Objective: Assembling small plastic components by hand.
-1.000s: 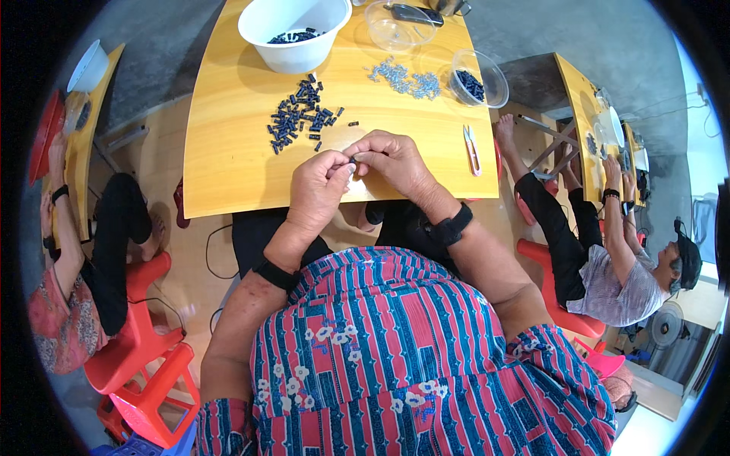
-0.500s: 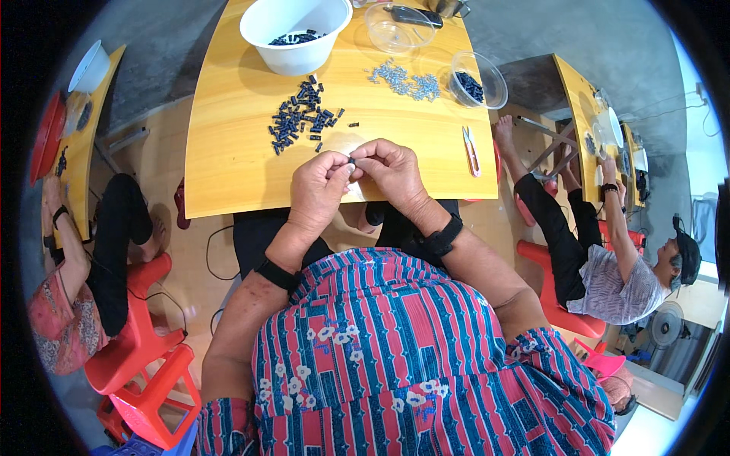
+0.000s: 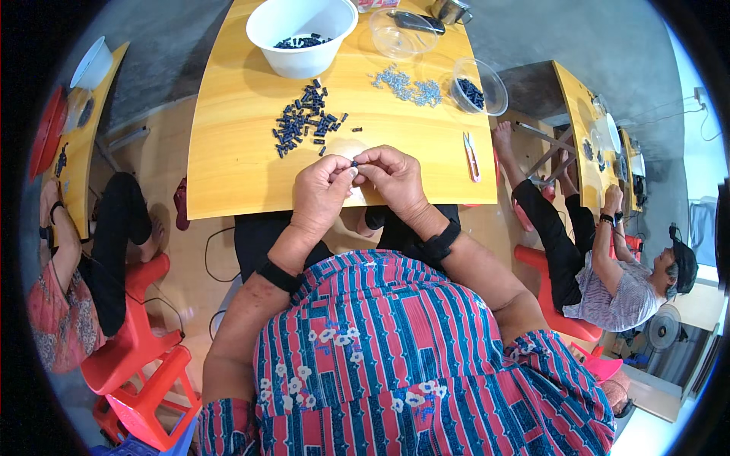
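Over the near edge of the yellow table [image 3: 243, 175], my left hand [image 3: 321, 190] and my right hand [image 3: 392, 179] meet fingertip to fingertip. Both pinch one small black plastic part [image 3: 354, 163], mostly covered by the fingers. Just beyond my left hand lies a loose pile of black plastic parts [image 3: 300, 121], with a single black part [image 3: 357, 129] apart from it. Farther back and to the right, small clear pieces [image 3: 407, 85] are spread on the tabletop.
A white tub [image 3: 300, 61] with black parts stands at the back. At the right are a clear bowl [image 3: 498, 87] of black parts and thread snips [image 3: 472, 157]. An empty clear container [image 3: 391, 42], a dark phone [image 3: 426, 23] and a metal cup [image 3: 451, 11] sit behind. People work at tables on both sides.
My hands stay together on the small black part, with only slight finger movement. The view has shifted a little. At the right, the co-worker's arms have drawn closer to the body.
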Demonstrator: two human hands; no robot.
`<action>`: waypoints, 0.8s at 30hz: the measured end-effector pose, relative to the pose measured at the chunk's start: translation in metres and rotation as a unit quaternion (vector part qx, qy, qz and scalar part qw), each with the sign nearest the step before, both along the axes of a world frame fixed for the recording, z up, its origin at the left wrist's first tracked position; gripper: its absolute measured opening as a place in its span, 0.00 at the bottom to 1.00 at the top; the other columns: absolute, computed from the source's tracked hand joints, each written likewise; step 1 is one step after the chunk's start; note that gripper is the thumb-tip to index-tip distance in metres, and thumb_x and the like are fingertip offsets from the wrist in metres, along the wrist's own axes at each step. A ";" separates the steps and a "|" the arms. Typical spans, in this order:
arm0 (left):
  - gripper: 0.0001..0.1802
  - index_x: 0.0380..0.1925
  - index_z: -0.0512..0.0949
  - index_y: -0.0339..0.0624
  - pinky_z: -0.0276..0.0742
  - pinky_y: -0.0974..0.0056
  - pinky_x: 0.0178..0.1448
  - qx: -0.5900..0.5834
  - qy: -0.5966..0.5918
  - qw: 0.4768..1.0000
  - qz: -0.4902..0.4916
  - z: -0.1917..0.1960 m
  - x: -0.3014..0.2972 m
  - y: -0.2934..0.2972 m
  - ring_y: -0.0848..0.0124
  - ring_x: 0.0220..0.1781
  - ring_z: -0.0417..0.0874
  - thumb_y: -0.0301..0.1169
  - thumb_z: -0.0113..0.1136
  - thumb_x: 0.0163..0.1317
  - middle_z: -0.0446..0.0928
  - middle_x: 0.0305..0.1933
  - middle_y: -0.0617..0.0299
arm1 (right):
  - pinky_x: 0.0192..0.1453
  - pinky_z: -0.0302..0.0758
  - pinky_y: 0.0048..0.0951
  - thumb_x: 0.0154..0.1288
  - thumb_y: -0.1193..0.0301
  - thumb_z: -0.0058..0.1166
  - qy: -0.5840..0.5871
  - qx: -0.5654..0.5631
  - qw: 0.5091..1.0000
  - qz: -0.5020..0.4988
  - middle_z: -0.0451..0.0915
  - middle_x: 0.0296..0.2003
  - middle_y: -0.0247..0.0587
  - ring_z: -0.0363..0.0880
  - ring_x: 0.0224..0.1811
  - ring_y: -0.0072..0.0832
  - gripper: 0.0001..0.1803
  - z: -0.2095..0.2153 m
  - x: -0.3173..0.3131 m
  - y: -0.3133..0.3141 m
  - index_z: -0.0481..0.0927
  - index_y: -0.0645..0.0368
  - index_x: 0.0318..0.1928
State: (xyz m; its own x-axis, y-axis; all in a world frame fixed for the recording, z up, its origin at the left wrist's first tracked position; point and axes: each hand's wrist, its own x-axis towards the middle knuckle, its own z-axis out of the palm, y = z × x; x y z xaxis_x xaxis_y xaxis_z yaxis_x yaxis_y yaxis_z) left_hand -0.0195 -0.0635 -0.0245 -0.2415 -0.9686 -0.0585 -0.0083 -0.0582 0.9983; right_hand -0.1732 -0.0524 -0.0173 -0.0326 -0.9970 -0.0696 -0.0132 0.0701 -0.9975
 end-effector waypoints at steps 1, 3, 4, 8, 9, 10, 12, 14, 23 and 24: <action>0.04 0.35 0.78 0.33 0.79 0.72 0.33 -0.001 -0.007 1.000 0.000 -0.002 0.001 -0.001 0.77 0.27 0.82 0.22 0.57 0.62 0.82 0.28 0.59 | 0.36 0.79 0.20 0.59 0.82 0.58 0.004 -0.010 1.000 -0.011 0.82 0.30 0.35 0.81 0.30 0.18 0.03 0.000 0.002 0.001 0.81 0.66 0.35; 0.04 0.34 0.78 0.33 0.79 0.72 0.32 0.008 -0.003 1.000 0.001 0.005 0.001 0.000 0.77 0.26 0.81 0.22 0.58 0.61 0.82 0.27 0.59 | 0.35 0.79 0.20 0.59 0.82 0.58 0.009 -0.021 1.000 -0.022 0.82 0.29 0.35 0.81 0.29 0.18 0.03 0.003 0.003 0.003 0.81 0.65 0.34; 0.03 0.34 0.78 0.34 0.78 0.72 0.32 0.017 0.000 1.000 0.001 0.008 0.001 0.001 0.77 0.26 0.81 0.23 0.58 0.61 0.81 0.27 0.60 | 0.34 0.79 0.20 0.58 0.82 0.59 0.055 -0.047 0.997 -0.012 0.81 0.29 0.35 0.81 0.29 0.18 0.03 0.005 0.002 0.004 0.81 0.65 0.34; 0.03 0.32 0.77 0.34 0.77 0.72 0.30 0.000 -0.017 1.000 -0.003 0.002 0.002 0.001 0.77 0.24 0.80 0.23 0.58 0.61 0.79 0.24 0.60 | 0.35 0.77 0.21 0.56 0.82 0.59 0.107 -0.055 0.992 0.045 0.80 0.28 0.34 0.79 0.29 0.18 0.04 0.017 -0.002 -0.001 0.82 0.63 0.32; 0.03 0.32 0.77 0.34 0.76 0.73 0.30 -0.009 -0.031 0.999 -0.013 0.002 0.003 0.002 0.79 0.25 0.78 0.23 0.58 0.62 0.77 0.24 0.63 | 0.35 0.77 0.21 0.56 0.82 0.59 0.109 -0.056 0.991 0.045 0.80 0.28 0.34 0.79 0.29 0.18 0.04 0.015 -0.005 -0.003 0.82 0.63 0.32; 0.02 0.31 0.76 0.34 0.76 0.74 0.30 -0.019 -0.046 0.998 -0.024 0.001 0.003 0.002 0.82 0.25 0.76 0.23 0.58 0.62 0.75 0.24 0.66 | 0.36 0.76 0.21 0.55 0.82 0.59 0.099 -0.037 0.992 0.073 0.80 0.29 0.34 0.79 0.30 0.19 0.04 0.012 -0.009 -0.006 0.82 0.62 0.33; 0.02 0.31 0.76 0.34 0.75 0.74 0.30 -0.043 -0.047 0.998 -0.017 -0.003 0.003 0.002 0.82 0.25 0.75 0.22 0.58 0.62 0.74 0.24 0.66 | 0.37 0.75 0.21 0.55 0.82 0.59 0.090 -0.019 0.990 0.105 0.79 0.30 0.34 0.78 0.31 0.19 0.05 0.013 -0.015 -0.014 0.82 0.62 0.33; 0.02 0.30 0.75 0.35 0.74 0.74 0.29 -0.068 -0.049 0.996 -0.010 -0.004 0.002 0.002 0.82 0.24 0.74 0.22 0.58 0.62 0.73 0.23 0.67 | 0.37 0.74 0.20 0.53 0.82 0.59 0.115 -0.045 0.986 0.108 0.79 0.30 0.36 0.78 0.32 0.20 0.07 0.016 -0.021 -0.024 0.83 0.60 0.34; 0.02 0.32 0.76 0.34 0.76 0.74 0.31 -0.070 -0.050 0.996 -0.014 -0.002 0.001 0.000 0.82 0.26 0.75 0.22 0.58 0.62 0.74 0.24 0.67 | 0.38 0.76 0.33 0.55 0.75 0.59 0.406 -0.160 0.899 0.019 0.76 0.35 0.44 0.78 0.33 0.40 0.07 0.012 -0.010 -0.051 0.82 0.57 0.37; 0.02 0.32 0.76 0.34 0.76 0.73 0.31 -0.074 -0.050 0.996 -0.014 -0.002 0.000 0.000 0.82 0.26 0.75 0.22 0.58 0.62 0.74 0.25 0.66 | 0.38 0.76 0.35 0.55 0.74 0.59 0.411 -0.165 0.896 0.022 0.76 0.34 0.44 0.78 0.34 0.41 0.06 0.011 -0.010 -0.051 0.81 0.57 0.35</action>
